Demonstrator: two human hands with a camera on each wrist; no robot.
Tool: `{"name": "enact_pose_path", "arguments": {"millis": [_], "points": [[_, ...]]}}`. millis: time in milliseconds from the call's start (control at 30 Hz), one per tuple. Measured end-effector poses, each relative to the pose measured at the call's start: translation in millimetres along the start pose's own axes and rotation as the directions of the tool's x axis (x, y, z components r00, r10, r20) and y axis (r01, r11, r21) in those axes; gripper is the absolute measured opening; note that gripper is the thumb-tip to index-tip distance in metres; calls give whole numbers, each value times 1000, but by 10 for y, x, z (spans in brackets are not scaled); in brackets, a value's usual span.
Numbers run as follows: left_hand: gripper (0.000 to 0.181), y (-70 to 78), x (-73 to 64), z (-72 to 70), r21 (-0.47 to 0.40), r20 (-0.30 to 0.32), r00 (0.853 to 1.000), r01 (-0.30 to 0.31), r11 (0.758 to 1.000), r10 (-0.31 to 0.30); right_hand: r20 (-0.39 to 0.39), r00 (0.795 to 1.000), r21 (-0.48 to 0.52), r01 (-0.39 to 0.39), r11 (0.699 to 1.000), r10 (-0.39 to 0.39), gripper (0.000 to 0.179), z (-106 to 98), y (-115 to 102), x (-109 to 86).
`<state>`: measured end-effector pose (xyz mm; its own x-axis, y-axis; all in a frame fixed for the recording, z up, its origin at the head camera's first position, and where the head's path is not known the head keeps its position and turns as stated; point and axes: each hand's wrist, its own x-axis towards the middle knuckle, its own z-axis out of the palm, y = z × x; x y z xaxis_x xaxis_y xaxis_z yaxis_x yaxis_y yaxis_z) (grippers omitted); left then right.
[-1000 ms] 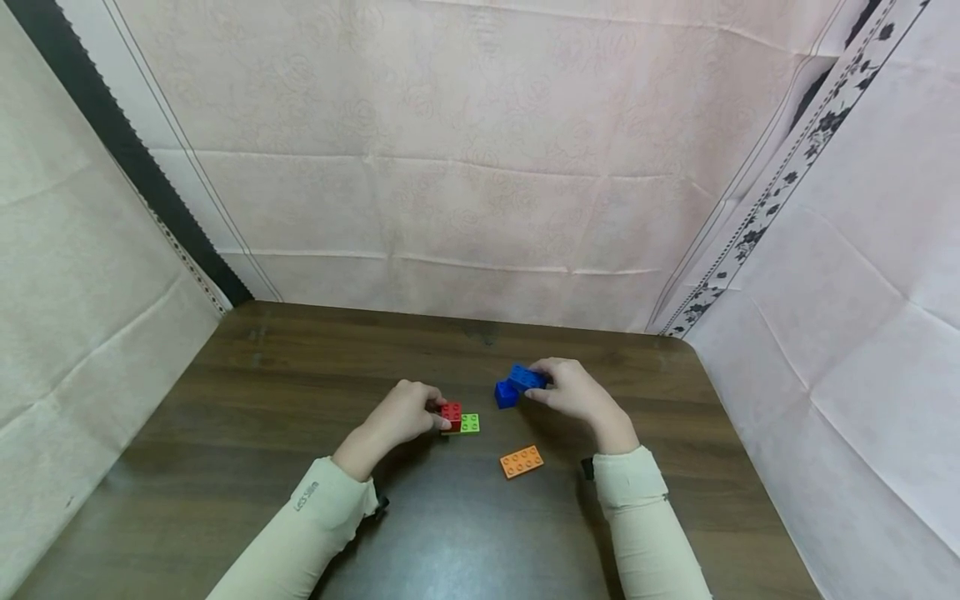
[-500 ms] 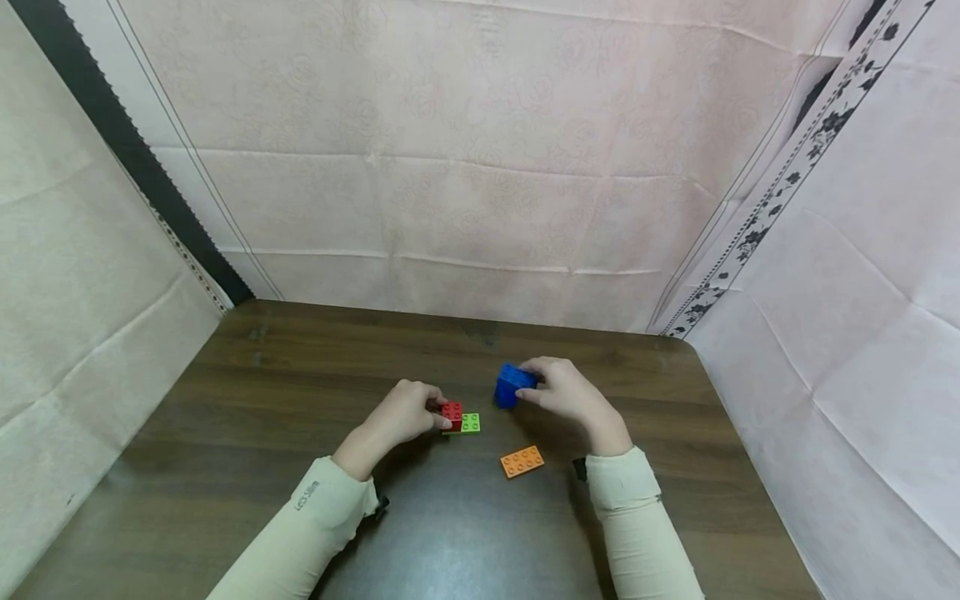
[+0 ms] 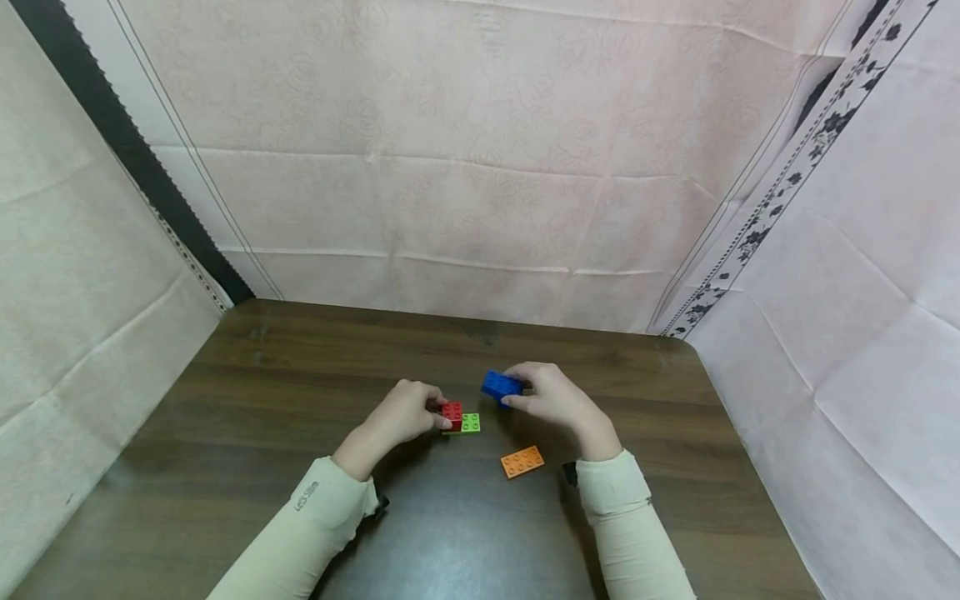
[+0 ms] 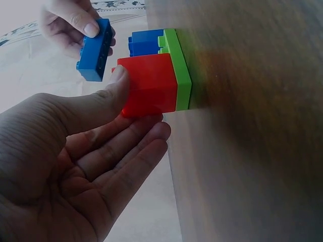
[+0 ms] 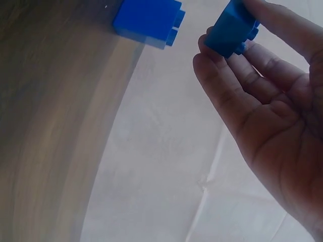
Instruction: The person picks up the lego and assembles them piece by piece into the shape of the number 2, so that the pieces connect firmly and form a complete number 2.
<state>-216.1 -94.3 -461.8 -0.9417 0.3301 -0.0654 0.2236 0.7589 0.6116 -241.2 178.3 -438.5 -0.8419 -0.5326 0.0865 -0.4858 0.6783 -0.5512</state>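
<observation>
"What is biggest?"
"Pale cloth (image 3: 480, 167), beyond the left grip (image 3: 397, 414) and right grip (image 3: 557, 402) and to both sides. Next, a brown wooden surface (image 3: 300, 525) beneath them."

"And the hands?"
"They come from light sleeves (image 3: 318, 504). Left pinches a red brick (image 4: 151, 85) between thumb and fingers; right pinches a long blue brick (image 3: 500, 385)."

"The bricks, large to small?"
"The long blue one is raised above the surface at the right grip's fingertips. A flat orange brick (image 3: 522, 462) lies between the grips, on the near side of both. A flat green brick (image 3: 471, 422) sits under the red one, jutting toward the right grip. A second blue brick (image 5: 145, 21) stands near the right grip, mostly hidden from above."
</observation>
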Motion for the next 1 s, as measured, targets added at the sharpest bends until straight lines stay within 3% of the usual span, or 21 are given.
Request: {"name": "enact_pose_path", "arguments": {"millis": [1000], "points": [[21, -14, 30, 11, 8, 3, 1000, -3, 1000, 3, 81, 990, -14, 118, 993, -116, 35, 160, -228, 143]]}}
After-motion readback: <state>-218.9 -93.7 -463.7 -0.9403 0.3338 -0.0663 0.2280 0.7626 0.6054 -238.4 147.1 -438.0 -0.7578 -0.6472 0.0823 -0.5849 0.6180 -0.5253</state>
